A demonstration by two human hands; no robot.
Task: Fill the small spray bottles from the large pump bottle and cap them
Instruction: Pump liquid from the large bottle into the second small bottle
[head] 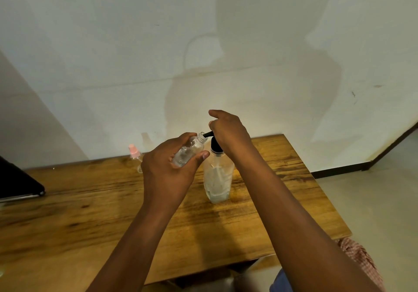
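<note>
A large clear pump bottle with a black pump head stands upright on the wooden table. My right hand rests on top of the pump head, fingers curled over it. My left hand holds a small clear spray bottle, uncapped and tilted, with its open neck right at the black pump spout. A second small bottle with a pink spray cap stands behind my left hand, partly hidden.
A dark flat device lies at the table's left edge. A white wall rises right behind the table. The table's right edge drops to a pale floor.
</note>
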